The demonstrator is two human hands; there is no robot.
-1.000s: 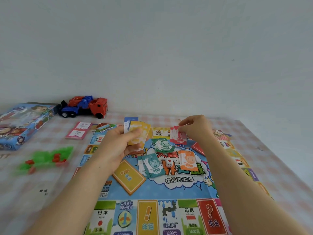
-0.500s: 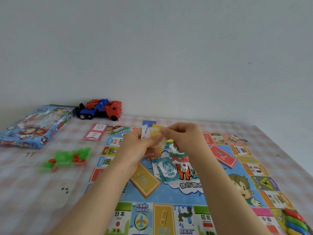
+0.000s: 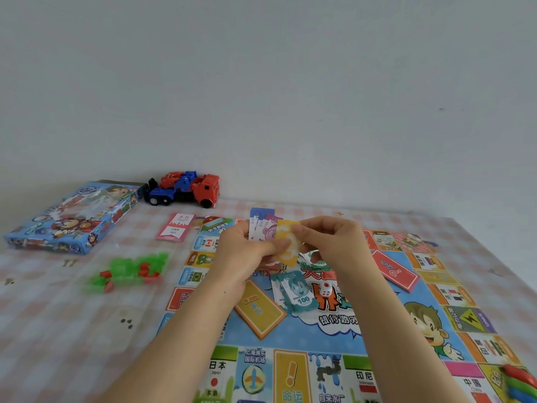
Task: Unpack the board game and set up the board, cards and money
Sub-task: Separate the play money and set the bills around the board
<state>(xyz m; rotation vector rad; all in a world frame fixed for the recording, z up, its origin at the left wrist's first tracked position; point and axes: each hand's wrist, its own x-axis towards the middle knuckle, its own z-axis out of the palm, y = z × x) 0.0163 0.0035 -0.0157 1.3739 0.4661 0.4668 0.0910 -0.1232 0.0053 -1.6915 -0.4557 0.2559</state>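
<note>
I see L hand (image 3: 247, 253) curled round a fan of thin paper notes (image 3: 263, 228), held above the glossy printed board (image 3: 305, 337). R hand (image 3: 334, 242) pinches the yellow note (image 3: 286, 238) at the fan's front. Flat teal 100s stack (image 3: 296, 293) lies mid-board, just beside a small white die (image 3: 325, 289). Rectangular yellow card deck (image 3: 260, 311) sits by L forearm.
</note>
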